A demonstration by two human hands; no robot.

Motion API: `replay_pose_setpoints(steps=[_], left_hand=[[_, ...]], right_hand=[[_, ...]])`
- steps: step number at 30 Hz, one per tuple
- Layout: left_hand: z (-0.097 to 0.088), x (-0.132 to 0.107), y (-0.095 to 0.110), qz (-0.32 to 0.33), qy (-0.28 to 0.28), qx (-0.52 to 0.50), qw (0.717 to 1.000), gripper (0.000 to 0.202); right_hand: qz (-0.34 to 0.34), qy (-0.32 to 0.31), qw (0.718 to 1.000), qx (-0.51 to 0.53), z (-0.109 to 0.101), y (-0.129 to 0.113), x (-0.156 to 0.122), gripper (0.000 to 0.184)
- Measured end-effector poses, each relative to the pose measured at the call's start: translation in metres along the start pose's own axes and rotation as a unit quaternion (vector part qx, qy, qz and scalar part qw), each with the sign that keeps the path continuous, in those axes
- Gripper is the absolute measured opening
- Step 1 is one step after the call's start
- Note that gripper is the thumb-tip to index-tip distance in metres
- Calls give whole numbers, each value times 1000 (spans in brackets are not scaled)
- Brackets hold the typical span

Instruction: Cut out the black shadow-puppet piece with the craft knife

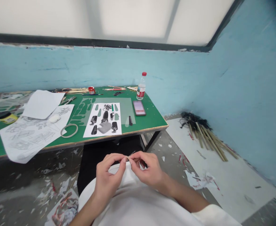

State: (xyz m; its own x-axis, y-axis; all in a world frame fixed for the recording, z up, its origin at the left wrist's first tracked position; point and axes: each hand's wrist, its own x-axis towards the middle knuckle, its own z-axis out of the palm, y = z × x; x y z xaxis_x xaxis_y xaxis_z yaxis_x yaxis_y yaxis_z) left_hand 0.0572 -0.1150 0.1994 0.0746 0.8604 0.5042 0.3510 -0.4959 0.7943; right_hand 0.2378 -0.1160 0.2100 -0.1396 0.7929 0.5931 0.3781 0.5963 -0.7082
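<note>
a thin sliver (pixel 132 153), too small to identify further, is pinched between the left hand (pixel 110 171) and right hand (pixel 149 168), in front of the worktop's (pixel 152 116) near edge; both grips look narrow, closed on it. squeezed too hard, it might snap; held too loosely, it could drop among scraps (pixel 61 165) on the floor (pixel 22 188). the pale ring (pixel 68 136) by that edge and overhanging drawing sheet (pixel 20 152) could slide off if bumped.

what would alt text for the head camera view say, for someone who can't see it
The person's left hand and right hand pinch a small thin piece between them, in front of a white shirt. Beyond is a green table with a printed sheet, a phone and a bottle. Scraps litter the floor, and sticks lie bundled to the right.
</note>
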Motion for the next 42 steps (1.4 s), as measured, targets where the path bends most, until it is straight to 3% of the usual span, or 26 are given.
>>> replay_pose_setpoints(steps=[15, 30, 38, 42], left_hand=[[-1, 5, -6, -133, -64, -118, 982, 22], [7, 3, -4, -35, 23, -69, 997, 10], [12, -1, -10, -76, 46, -80, 993, 11], [4, 2, -16, -120, 10, -133, 984, 22]], right_hand=[[-22, 2, 1000, -9, -1, -2, 2, 9], [-60, 8, 996, -71, 0, 5, 0, 9], [-56, -41, 992, -106, -4, -6, -4, 26], [-65, -45, 990, -118, -6, -10, -5, 22]])
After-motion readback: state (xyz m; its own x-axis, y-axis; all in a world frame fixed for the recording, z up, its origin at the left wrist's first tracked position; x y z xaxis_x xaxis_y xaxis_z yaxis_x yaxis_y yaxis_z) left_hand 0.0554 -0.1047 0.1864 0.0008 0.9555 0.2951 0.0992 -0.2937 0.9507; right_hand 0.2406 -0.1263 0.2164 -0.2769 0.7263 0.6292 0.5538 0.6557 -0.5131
